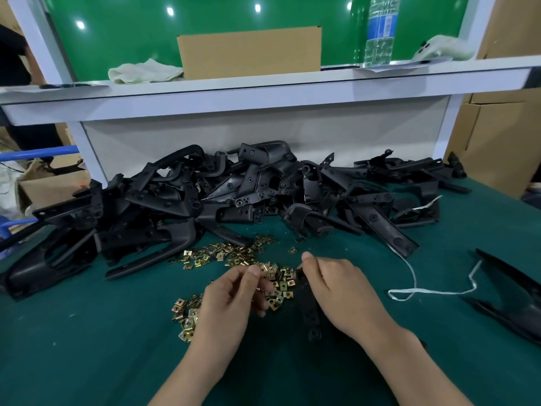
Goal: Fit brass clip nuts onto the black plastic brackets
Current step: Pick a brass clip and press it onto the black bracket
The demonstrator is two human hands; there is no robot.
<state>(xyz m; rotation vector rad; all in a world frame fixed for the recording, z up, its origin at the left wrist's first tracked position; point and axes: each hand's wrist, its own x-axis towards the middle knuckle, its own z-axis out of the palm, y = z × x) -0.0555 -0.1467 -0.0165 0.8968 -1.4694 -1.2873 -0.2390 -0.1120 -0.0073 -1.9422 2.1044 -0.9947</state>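
Brass clip nuts [222,256] lie scattered across the green mat [87,332] of an assembly bench, spread thin just in front of the worker so that single pieces can be picked out.

Head view: the left hand [234,297] hovers over the scatter, fingers curled, thumb and forefinger apparently pinching one nut [258,288], though it is mostly hidden. The right hand [336,291] grips the top end of a black bracket [307,306] between thumb and fingers. The strip runs back toward the worker and its far tip points at the left hand, seemingly offered up for the clip. Behind, a heap of brackets [234,194] waits against the bench's back panel, within reach. One more bracket [512,294] lies apart at the right edge, near a loose white string [415,288].
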